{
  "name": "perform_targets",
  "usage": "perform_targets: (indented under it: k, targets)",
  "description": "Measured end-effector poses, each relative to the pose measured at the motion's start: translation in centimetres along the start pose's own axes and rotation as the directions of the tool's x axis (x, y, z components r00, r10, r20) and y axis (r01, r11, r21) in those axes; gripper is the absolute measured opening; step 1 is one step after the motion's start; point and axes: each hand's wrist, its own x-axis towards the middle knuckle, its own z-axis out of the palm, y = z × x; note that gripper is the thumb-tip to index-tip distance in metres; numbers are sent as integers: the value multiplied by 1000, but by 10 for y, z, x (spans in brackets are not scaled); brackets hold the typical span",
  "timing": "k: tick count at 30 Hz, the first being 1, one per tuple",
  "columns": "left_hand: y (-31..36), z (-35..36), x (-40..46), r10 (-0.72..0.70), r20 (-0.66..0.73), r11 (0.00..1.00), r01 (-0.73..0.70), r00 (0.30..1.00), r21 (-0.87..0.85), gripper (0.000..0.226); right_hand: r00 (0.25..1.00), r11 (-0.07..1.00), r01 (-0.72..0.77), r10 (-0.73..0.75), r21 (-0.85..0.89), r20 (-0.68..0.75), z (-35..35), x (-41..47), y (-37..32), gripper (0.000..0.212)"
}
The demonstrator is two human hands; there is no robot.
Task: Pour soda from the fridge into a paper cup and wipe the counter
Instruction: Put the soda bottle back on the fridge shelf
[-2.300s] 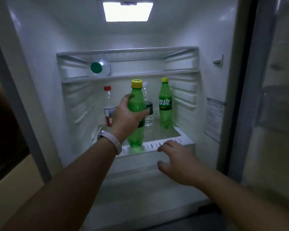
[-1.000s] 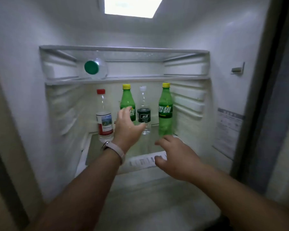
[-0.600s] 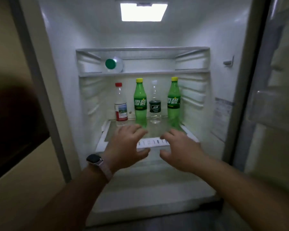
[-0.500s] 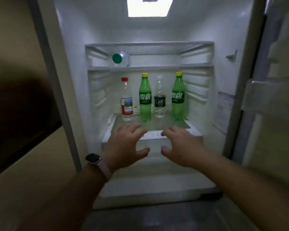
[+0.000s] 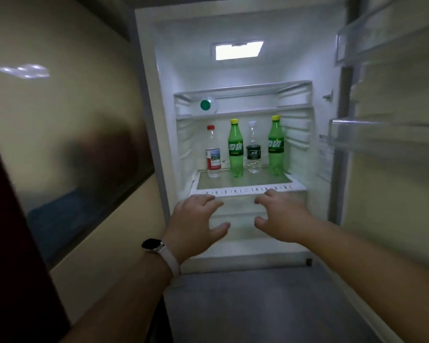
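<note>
The fridge stands open, and two green soda bottles with yellow caps stand upright on its glass shelf [image 5: 245,190]: one [image 5: 235,151] left of centre, one [image 5: 276,147] to the right. My left hand [image 5: 196,224] and my right hand [image 5: 281,216] hover side by side in front of the shelf's edge, below the bottles. Both have relaxed, spread fingers and hold nothing. A watch sits on my left wrist. No paper cup or counter is in view.
A clear water bottle with a red cap [image 5: 213,153] and a clear bottle with a dark label [image 5: 253,152] stand beside the sodas. A bottle with a green cap [image 5: 207,105] lies on the upper shelf. The open fridge door [image 5: 394,134] with bins is at the right, a glossy wall at the left.
My left hand set the soda bottle back on the shelf and let go. Both hands have drawn back from the shelf, and the view has backed away from the fridge.
</note>
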Motion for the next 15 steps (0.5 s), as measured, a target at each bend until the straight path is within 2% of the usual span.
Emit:
perform_targets:
  k: [10,15]
  targets:
    - [38,-61,-111,-19,32,992,23,999,-122,59,1000,1000,-4,4,-27,-22,-17,-133,-68,51]
    - [63,-92,-156,-4,21,986,7,1000,-168,56,999,999,-17,18,-40,31,-25,-199,-89,51]
